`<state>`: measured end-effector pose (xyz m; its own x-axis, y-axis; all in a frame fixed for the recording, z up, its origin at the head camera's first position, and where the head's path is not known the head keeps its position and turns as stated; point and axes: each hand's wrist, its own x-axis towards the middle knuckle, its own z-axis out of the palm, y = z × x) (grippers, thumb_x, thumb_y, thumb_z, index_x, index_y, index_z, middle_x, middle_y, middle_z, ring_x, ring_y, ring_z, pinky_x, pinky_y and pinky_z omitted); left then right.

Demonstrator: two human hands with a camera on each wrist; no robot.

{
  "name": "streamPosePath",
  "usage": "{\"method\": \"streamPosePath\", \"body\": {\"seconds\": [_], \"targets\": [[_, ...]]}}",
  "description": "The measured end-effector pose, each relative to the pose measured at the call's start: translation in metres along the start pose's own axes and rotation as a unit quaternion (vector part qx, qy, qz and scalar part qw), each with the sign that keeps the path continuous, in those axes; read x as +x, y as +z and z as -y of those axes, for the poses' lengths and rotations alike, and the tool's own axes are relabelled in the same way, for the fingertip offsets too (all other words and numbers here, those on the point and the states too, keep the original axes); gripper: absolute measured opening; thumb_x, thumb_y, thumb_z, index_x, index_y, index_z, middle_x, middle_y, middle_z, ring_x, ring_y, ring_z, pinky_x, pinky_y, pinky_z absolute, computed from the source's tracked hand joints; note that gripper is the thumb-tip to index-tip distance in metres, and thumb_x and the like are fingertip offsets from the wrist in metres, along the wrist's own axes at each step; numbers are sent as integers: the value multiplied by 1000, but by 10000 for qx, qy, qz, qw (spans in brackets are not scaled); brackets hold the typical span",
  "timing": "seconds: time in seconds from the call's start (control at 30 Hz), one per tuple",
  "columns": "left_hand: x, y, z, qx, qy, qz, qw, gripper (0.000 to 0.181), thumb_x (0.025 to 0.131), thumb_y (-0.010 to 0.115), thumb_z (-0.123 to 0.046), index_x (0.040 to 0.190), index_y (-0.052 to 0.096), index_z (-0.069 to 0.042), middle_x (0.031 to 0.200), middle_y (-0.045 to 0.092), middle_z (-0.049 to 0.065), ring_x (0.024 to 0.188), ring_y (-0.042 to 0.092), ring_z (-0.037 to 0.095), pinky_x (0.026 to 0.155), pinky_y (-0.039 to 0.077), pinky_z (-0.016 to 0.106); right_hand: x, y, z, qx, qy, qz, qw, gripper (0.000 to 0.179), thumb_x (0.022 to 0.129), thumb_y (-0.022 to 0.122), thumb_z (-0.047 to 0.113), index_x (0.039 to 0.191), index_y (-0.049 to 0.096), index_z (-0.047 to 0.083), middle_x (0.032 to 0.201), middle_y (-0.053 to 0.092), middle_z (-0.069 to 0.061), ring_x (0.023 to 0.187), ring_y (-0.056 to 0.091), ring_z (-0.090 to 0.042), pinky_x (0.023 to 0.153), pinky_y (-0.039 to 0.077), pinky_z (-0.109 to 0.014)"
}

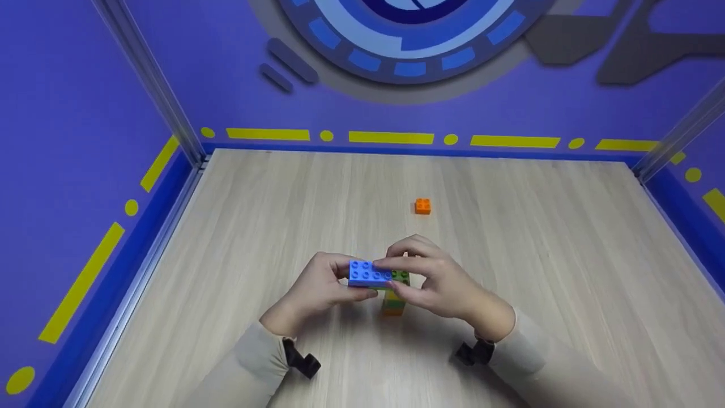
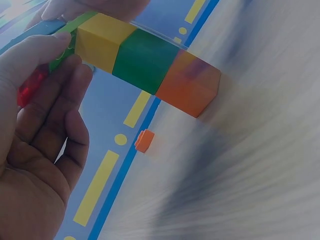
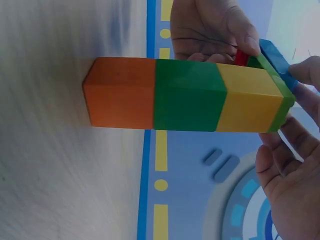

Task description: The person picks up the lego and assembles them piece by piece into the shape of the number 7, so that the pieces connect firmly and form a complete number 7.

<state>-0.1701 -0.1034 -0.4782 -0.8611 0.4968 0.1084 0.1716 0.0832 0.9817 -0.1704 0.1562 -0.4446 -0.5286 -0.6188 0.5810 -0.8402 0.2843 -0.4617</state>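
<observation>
A tower of stacked toy building bricks stands upright on the table: an orange brick [image 3: 122, 95] at the bottom, a green brick [image 3: 190, 95], then a yellow brick [image 3: 250, 95]. A thin light green brick [image 1: 400, 276] tops it and overhangs to the left. On that overhang lies a long blue brick [image 1: 365, 275]. Below it a red brick [image 2: 34, 86] shows, partly hidden by fingers. My left hand [image 1: 317, 289] grips the overhanging end of the light green brick, thumb in front and fingers behind. Between thumb and index finger, my right hand [image 1: 444, 283] pinches the blue brick's right end.
A small orange brick [image 1: 422, 206] lies farther back on the wooden table [image 1: 272, 198], beyond the right hand. Blue panels with yellow markings [image 1: 391, 137] wall in the back and both sides. Dark wrist mounts [image 1: 303, 360] sit by both sleeves.
</observation>
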Motion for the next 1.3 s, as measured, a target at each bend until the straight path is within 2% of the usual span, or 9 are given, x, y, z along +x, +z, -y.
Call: {"method": "streamPosePath", "body": {"seconds": [0.1,0.2,0.33,0.63,0.9,1.0,1.17,1.23,1.3], "targets": [[0,0,0,-39,55,21,10000,30,80,91,-16,109,82,-17,105,81,6,90,73,12,68,56,22,1,2,-2,-477,-462,6,9978,43,92,77,17,134,71,24,121,68,3,110,60,-13,81,52,-25],[-1,0,1,-70,60,24,10000,29,80,91,-15,108,82,-16,104,81,6,89,73,13,70,57,23,1,6,-5,-898,-954,-73,9913,50,89,81,20,137,69,19,122,70,0,109,63,-15,84,55,-27],[0,1,1,-214,45,69,9997,30,80,91,-14,109,82,-14,105,81,7,91,74,14,71,58,24,1,10,-6,-1241,-1296,-170,9836,55,86,86,25,137,69,15,122,73,-2,108,70,-17,91,60,-30],[2,3,2,-440,81,148,9989,31,80,90,-10,109,80,-8,102,81,9,83,71,8,66,54,22,0,9,-3,-1480,-1346,-142,9797,55,85,87,22,135,70,13,121,75,-4,107,74,-17,93,61,-31],[3,5,1,-462,8,148,9988,31,80,90,-9,109,80,-6,101,81,10,86,73,10,69,56,22,1,9,-3,-1498,-1612,-258,9751,55,82,87,15,134,70,11,117,76,-6,102,75,-17,89,62,-30],[2,4,0,-564,-71,188,9982,34,80,90,-12,112,79,-4,102,81,7,88,74,10,70,57,21,1,9,-4,-1521,-1649,-322,9740,56,81,88,15,134,70,9,117,77,-7,101,76,-18,88,63,-31],[1,2,-6,-1119,22,352,9931,38,97,73,-26,116,74,7,94,81,0,83,73,11,73,56,22,1,8,-4,-1541,-1644,-430,9733,56,79,91,15,131,72,8,116,77,-7,99,76,-19,86,63,-32],[1,4,-9,-1351,-52,339,9902,40,101,66,-27,115,73,10,90,80,-1,80,74,13,73,55,23,0,9,-4,-1545,-1614,-445,9737,55,79,91,16,130,73,8,115,77,-7,98,76,-19,85,63,-32],[1,6,-13,-1516,-273,268,9877,39,103,63,-28,115,74,8,88,81,-2,78,75,13,71,54,24,-1,10,-5,-1526,-1574,-450,9746,54,79,90,16,129,73,8,115,77,-7,98,76,-19,85,63,-32]]}}
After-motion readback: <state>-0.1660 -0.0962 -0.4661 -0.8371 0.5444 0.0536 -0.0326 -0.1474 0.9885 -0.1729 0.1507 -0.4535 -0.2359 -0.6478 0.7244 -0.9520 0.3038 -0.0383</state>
